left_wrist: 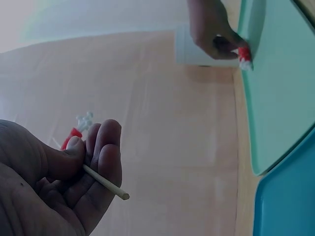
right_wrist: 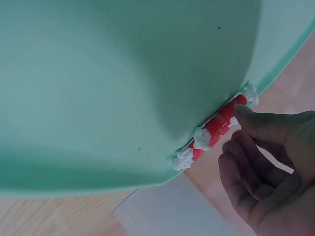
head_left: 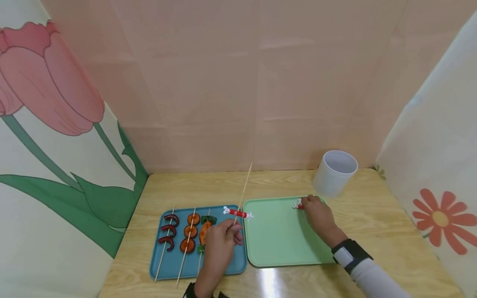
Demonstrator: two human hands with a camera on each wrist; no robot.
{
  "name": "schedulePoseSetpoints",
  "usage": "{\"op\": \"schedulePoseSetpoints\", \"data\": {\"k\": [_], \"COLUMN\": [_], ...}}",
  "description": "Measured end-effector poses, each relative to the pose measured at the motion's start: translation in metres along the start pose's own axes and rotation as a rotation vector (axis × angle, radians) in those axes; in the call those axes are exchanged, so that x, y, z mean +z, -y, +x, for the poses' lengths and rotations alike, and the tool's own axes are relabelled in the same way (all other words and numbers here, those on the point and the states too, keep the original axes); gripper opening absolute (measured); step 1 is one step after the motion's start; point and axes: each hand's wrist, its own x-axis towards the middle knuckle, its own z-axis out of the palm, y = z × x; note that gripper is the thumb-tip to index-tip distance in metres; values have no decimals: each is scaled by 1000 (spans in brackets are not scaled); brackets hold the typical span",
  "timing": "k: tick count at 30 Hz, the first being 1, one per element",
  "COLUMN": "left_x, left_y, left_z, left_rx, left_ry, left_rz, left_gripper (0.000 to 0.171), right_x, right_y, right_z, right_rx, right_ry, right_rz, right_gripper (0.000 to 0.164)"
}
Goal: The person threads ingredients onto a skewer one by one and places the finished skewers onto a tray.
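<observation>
My left hand (head_left: 220, 242) pinches a thin bamboo skewer (head_left: 244, 186) near its lower end, with the tip pointing up and away. Threaded crosswise on the skewer, just above the fingers, is a red toy food piece with white frilly ends (head_left: 237, 213). At the far right corner of the green tray (head_left: 275, 231), my right hand (head_left: 319, 217) has thumb and fingers on another red-and-white piece (right_wrist: 224, 120). A second such piece (right_wrist: 186, 158) lies beside it against the tray wall, partly hidden.
A blue tray (head_left: 160, 265) stands left of the green one. It carries skewers of dark red curved pieces (head_left: 168, 231), brown round slices (head_left: 189, 231) and an orange-and-green piece (head_left: 204, 231). Behind the green tray's right corner is a white cup (head_left: 331, 178).
</observation>
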Motion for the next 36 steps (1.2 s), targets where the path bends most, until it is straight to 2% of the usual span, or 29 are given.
{"op": "schedulePoseSetpoints", "data": {"k": [10,19,25,28,31,33,36], "left_x": [-2,-2,-2,-1,3,6,10], "left_y": [-3,-3,-3,-2,1,3,6], "left_z": [0,1,1,0,0,-1,-1], "left_rx": [0,6,7,18,34,48,62], "left_ry": [-8,-2,3,6,39,78,144], "left_rz": [2,-9,-5,3,13,24,45], "left_gripper": [15,15,15,14,12,11,12], "right_x": [9,13,2,-16,-46,-71,-107], "right_y": [-5,-7,-3,7,25,38,57], "right_z": [2,6,4,7,19,27,36], "right_rx": [-63,-55,-103,-88,-12,50,124], "right_ry": [-33,17,-26,-1,64,94,112], "right_rz": [-27,-18,-20,99,354,531,725], "right_gripper": [12,22,18,11,3,12,24]}}
